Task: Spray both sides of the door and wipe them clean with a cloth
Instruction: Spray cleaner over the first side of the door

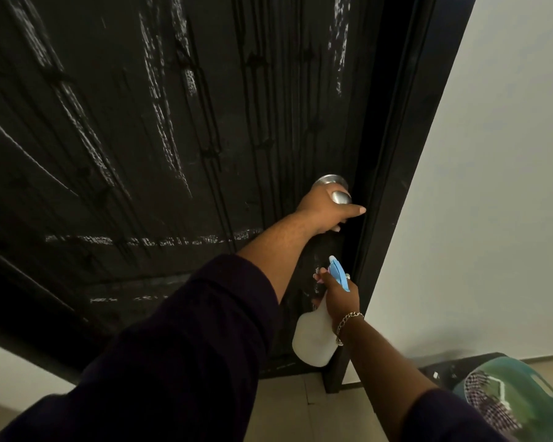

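Spray bottle (313, 336) upright, nozzle doorward

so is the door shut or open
Shut, apparently: the door sits flush in its frame, left hand gripping the knob.

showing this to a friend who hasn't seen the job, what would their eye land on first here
Most striking is the big black door filling the upper left, streaked with whitish marks. Next, near its right edge, the left hand grips the silver door knob. Just below, the right hand holds a white spray bottle with a blue trigger head, beside the dark door frame and the pale wall on the right.
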